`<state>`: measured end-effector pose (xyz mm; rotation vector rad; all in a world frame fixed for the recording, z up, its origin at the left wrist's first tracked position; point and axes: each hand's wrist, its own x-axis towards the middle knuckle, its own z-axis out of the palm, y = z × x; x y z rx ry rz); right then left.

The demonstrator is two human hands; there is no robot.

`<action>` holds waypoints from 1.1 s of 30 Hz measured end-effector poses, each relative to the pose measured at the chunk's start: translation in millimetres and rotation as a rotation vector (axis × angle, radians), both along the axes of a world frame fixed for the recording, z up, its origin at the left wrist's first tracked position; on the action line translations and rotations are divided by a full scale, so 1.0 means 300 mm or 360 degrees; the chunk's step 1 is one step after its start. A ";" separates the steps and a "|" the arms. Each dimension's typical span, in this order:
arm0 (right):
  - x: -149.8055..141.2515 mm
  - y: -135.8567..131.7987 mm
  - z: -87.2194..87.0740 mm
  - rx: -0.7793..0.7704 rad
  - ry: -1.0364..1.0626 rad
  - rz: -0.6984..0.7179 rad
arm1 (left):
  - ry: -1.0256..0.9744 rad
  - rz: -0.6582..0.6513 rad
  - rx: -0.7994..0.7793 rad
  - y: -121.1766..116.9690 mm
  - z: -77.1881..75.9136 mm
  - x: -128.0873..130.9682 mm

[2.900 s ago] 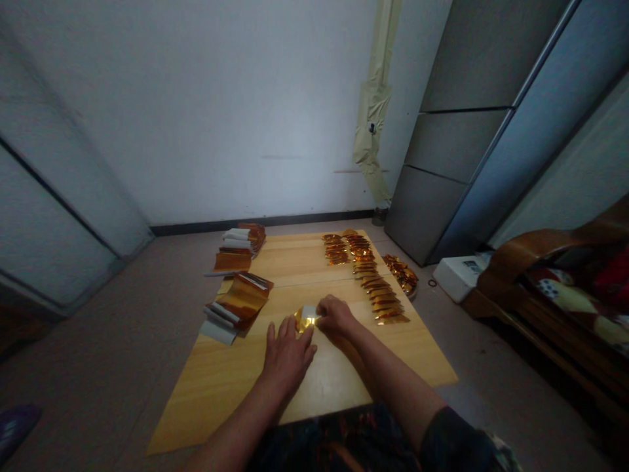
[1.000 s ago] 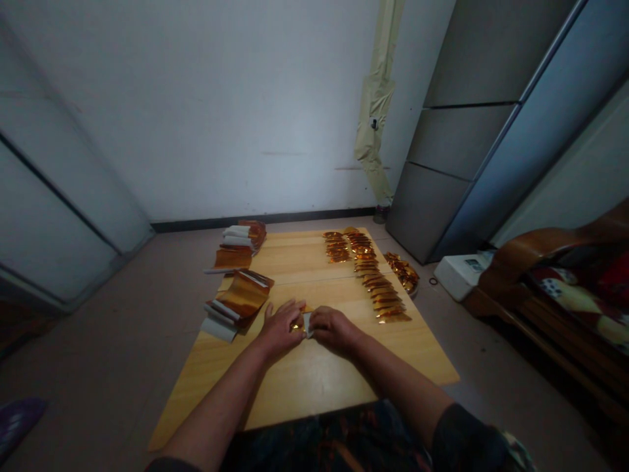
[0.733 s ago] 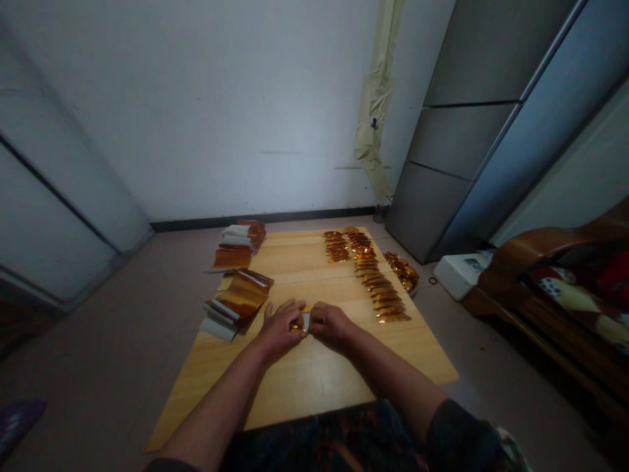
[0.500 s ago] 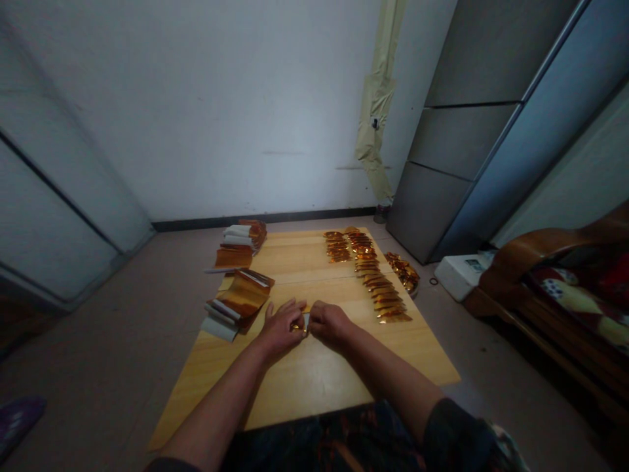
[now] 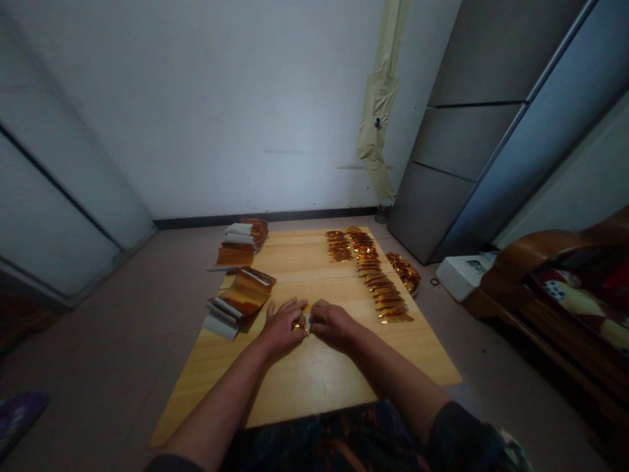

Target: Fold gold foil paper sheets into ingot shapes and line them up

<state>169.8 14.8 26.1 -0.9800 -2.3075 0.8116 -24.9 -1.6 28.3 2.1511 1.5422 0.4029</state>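
Pinching a small folded gold foil (image 5: pixel 305 322) between them, the left hand (image 5: pixel 281 330) and right hand (image 5: pixel 334 326) grip it closed-fingered over the wooden board (image 5: pixel 314 387). Squeezing too hard could crease or tear the thin foil, and a slip sideways could knock the foil stack (image 5: pixel 240 298) or the row of strips (image 5: pixel 381 295) out of line.

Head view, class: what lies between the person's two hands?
In the head view, a small folded piece of gold foil lies between the left hand and the right hand, held by both.
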 end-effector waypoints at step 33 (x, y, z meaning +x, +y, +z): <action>-0.032 0.002 -0.033 -0.0058 0.0200 -0.0351 | 0.0011 0.0073 0.0041 0.002 -0.017 0.011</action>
